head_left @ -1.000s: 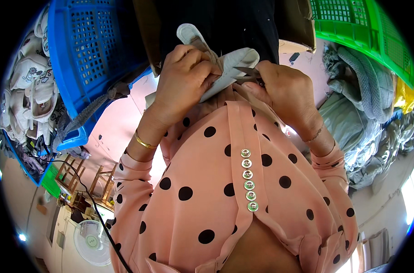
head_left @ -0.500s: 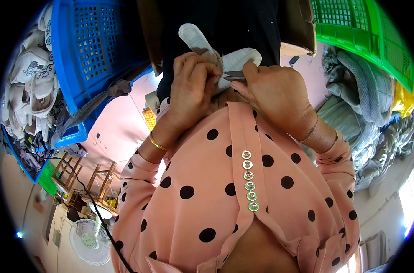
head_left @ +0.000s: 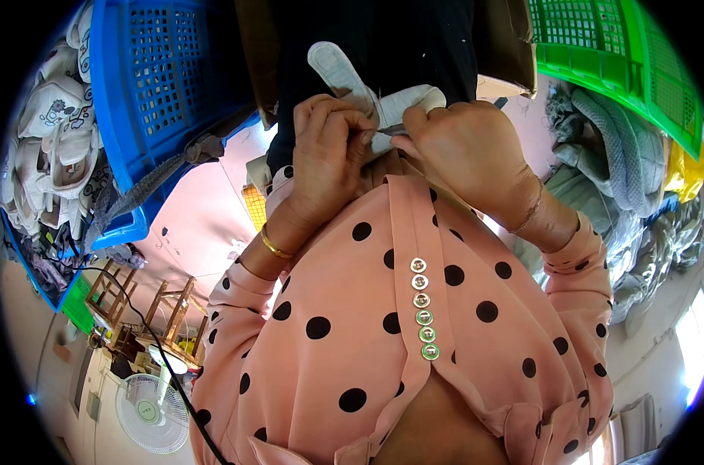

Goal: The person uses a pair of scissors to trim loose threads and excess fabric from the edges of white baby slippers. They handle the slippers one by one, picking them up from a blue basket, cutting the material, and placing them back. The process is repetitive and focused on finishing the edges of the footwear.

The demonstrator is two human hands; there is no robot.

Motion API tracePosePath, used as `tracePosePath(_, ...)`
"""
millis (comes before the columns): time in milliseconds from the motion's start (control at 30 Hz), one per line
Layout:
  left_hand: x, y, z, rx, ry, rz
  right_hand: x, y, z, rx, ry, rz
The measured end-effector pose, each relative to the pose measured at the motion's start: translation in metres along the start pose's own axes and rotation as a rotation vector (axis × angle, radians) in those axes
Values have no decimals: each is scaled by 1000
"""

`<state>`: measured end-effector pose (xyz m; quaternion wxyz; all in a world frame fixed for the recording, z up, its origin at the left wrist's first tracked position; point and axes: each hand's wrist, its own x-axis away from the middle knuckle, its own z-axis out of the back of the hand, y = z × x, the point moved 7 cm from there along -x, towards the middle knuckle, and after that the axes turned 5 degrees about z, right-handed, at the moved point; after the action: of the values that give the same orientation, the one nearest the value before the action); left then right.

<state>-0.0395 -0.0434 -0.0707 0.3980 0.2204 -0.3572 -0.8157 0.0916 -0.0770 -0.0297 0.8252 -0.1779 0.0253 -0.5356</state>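
My left hand (head_left: pixel 329 147) pinches a white fabric piece (head_left: pixel 338 70) with rounded ends, close to my body above my dark-trousered lap. One long rounded end sticks up past my left fingers; another spreads toward my right hand. My right hand (head_left: pixel 472 155) is closed round small metal scissors (head_left: pixel 393 129), whose blades point left against the fabric, near my left fingertips. Their handles are hidden inside my right fist. Part of the fabric lies behind my fingers.
A blue plastic basket (head_left: pixel 127 101) stands at left, with a grey fabric strip (head_left: pixel 154 182) tied to it. Pale fabric pieces (head_left: pixel 50 132) are heaped beyond. A green basket (head_left: pixel 638 70) and grey cloth bundles (head_left: pixel 615 163) are at right. Wooden stools (head_left: pixel 170 306) and a fan (head_left: pixel 152 411) stand lower left.
My right hand has shifted slightly up and left, and the scissor blades look closer together. The fabric's right end now appears more bent. My left hand keeps its pinch.
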Motion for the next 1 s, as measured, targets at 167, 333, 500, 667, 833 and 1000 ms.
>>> tracePosePath(167,3,-11,4,61,-26,39,6,2,-5,-26,-5,-39)
tracePosePath(333,3,-11,5,89,-23,41,8,-3,-1,-16,29,-72)
tracePosePath(500,3,-9,7,97,-12,45,7,-7,-3,25,33,-65)
tracePosePath(667,3,-6,7,88,-7,45,6,-8,-5,33,24,-67)
tracePosePath(833,4,-10,7,190,19,100,6,-9,-3,37,52,-33)
tracePosePath(1000,11,-35,10,595,51,411,19,34,-8,-305,215,-340)
